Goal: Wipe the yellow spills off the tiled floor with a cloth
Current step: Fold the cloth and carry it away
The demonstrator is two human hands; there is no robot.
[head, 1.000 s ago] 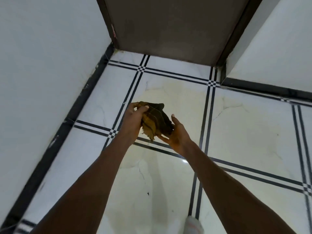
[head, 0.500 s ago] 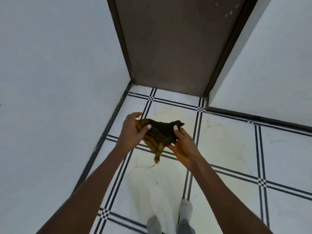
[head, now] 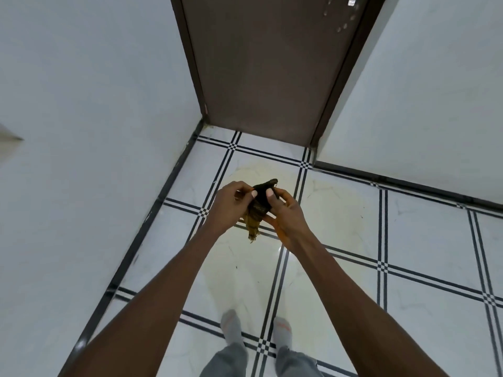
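Tiled floor (head: 424, 240): white glossy tiles with double black grout lines, bounded by white walls (head: 81, 104) and a closed brown door (head: 266, 63) ahead. No containers in view.

Yellow spills (head: 334, 202): a broad pale-yellow film across the tiles in front of the door, reaching back toward the person's socked feet (head: 231, 326). It looks thin and smeared, not pooled; edges faint, so its full extent is uncertain.

Cloth (head: 258, 208): dark, bunched, stained yellow-brown at its lower end, held up in the air well above the floor and touching none of it. Long axis runs roughly vertical in the picture, one corner poking up toward the door, a frayed tail hanging toward the person.

Left hand (head: 231, 205): fingers curled, thumb and fingertips pinching the cloth's left side. Right hand (head: 285, 213): closed likewise on the right side, thumb on top, palm stained yellow. Both equally near; cloth sits between them.

Key relation: the spill lies directly below and slightly right of the cloth. Judgement: the cloth is being refolded or wrung; wiping needs it lowered onto the film, the right hand better placed for the larger patch. Risk: a saturated cloth may smear, not lift.
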